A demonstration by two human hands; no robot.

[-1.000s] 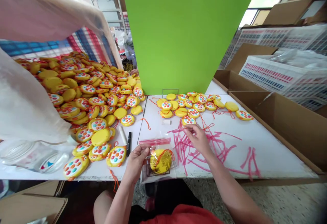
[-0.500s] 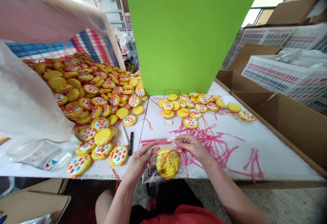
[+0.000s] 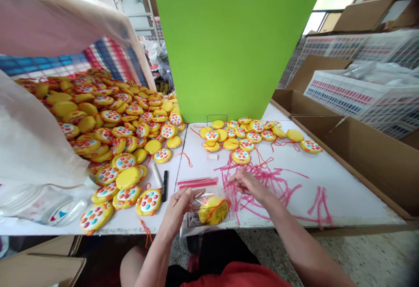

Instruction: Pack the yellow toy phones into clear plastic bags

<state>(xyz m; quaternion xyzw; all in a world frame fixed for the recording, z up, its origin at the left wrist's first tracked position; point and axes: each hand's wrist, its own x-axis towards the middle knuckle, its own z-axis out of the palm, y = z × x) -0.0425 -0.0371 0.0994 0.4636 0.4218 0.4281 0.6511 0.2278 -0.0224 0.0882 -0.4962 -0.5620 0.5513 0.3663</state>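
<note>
A white table (image 3: 343,199) spans the view, with a green board (image 3: 232,51) standing upright at its far edge. A large heap of yellow toys (image 3: 108,116) spills from a sack (image 3: 36,138) across the left part of the table. A smaller group of toys (image 3: 252,134) lies just in front of the board. Open cardboard boxes (image 3: 369,156) stand along the right edge of the table. Loose pink strips (image 3: 278,186) are scattered over the table to the right of the hands. A black marker (image 3: 164,185) lies beside the heap.

At the near edge of the table, the left hand (image 3: 178,208) grips the left side of a clear bag (image 3: 204,210). The bag contains one yellow toy (image 3: 213,210) with a red cord around it. The right hand (image 3: 248,186) pinches the upper right corner of the bag with closed fingers. The bag rests at the table edge, between the two hands.
</note>
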